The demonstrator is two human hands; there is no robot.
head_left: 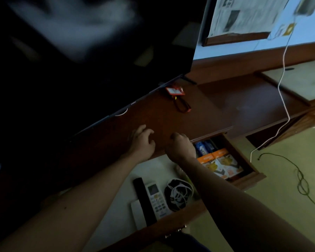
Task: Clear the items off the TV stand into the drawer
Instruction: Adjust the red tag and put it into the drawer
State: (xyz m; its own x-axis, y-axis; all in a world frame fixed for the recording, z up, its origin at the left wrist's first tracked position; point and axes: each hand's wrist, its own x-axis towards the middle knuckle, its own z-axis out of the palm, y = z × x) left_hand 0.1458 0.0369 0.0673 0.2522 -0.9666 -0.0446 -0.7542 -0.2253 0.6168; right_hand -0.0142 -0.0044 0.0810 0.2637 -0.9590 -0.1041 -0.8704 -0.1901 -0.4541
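Note:
On the dark wooden TV stand top (204,110), a red card holder with a red lanyard (177,96) lies near the TV's lower edge. My left hand (141,140) rests on the stand top with loosely bent fingers and holds nothing. My right hand (180,145) hovers at the stand's front edge with fingers curled; nothing shows in it. Below, an open drawer (158,228) holds a black remote (144,199), a white remote (157,199), a white flat item (137,211) and a cable bundle (179,193).
A second open drawer (247,179) at right holds orange boxes (220,162) and blue packs (205,146). The large dark TV (89,60) fills the upper left. A white cable (284,84) hangs down from the wall; green wire (300,177) lies on the floor.

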